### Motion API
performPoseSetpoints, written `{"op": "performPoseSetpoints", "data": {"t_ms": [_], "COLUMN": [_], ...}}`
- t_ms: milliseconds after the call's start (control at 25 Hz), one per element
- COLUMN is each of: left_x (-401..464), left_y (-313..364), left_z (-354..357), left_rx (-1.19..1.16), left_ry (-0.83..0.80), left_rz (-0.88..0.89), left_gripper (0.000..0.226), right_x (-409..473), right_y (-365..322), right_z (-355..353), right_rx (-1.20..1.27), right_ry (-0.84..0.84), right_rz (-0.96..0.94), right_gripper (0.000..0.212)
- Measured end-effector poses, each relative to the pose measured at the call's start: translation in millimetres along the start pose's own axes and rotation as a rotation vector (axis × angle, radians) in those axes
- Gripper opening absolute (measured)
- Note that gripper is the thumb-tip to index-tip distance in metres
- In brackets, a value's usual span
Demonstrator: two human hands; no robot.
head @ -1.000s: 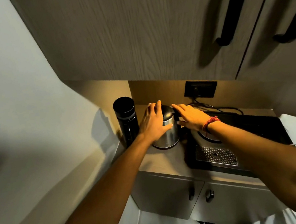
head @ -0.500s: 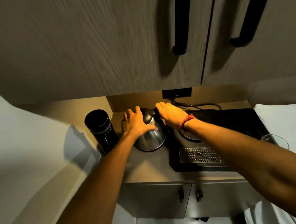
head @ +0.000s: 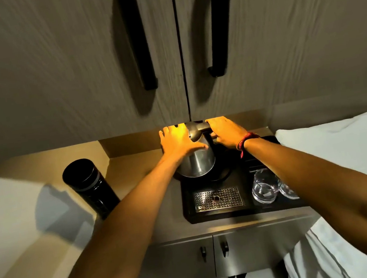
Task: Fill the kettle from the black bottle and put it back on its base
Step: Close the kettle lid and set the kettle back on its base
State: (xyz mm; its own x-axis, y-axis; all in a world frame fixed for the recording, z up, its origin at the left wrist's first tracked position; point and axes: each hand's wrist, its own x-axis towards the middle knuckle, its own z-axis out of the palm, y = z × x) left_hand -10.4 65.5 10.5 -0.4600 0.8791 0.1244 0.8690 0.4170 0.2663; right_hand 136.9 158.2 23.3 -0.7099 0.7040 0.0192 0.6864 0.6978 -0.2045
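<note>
Two hands are on the kettle (head: 197, 163), and I read both as holding it: my left hand (head: 178, 143) is spread flat against its left flank with the fingers open around the steel, and my right hand (head: 226, 132) is curled at the handle side by the raised lid (head: 196, 130) — whether it fully grips the handle I cannot tell. The kettle stands upright on the black tray (head: 249, 210) at the back of the worktop (head: 132, 171), seemingly on its round base (head: 225, 174).

What the next move turns on is the black bottle (head: 90, 187): it stands upright well to the left of the kettle, apart from both hands, long axis vertical, cap on. My left hand is plainly the nearer — it should reach for the bottle, I judge.

No brand or writing is legible on bottle or kettle.
</note>
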Motion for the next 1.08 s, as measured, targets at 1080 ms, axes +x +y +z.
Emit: {"op": "performPoseSetpoints", "data": {"t_ms": [1080], "left_x": [-11.0], "left_y": [20.6], "left_z": [43.3], "left_rx": [0.125], "left_ry": [-0.026], "left_rz": [0.2], "left_gripper": [0.131], "right_x": [-30.6], "right_y": [84.8], "right_z": [47.0], "right_rx": [-0.333], "right_ry": [0.207], "right_rz": [-0.002], "right_gripper": [0.059]}}
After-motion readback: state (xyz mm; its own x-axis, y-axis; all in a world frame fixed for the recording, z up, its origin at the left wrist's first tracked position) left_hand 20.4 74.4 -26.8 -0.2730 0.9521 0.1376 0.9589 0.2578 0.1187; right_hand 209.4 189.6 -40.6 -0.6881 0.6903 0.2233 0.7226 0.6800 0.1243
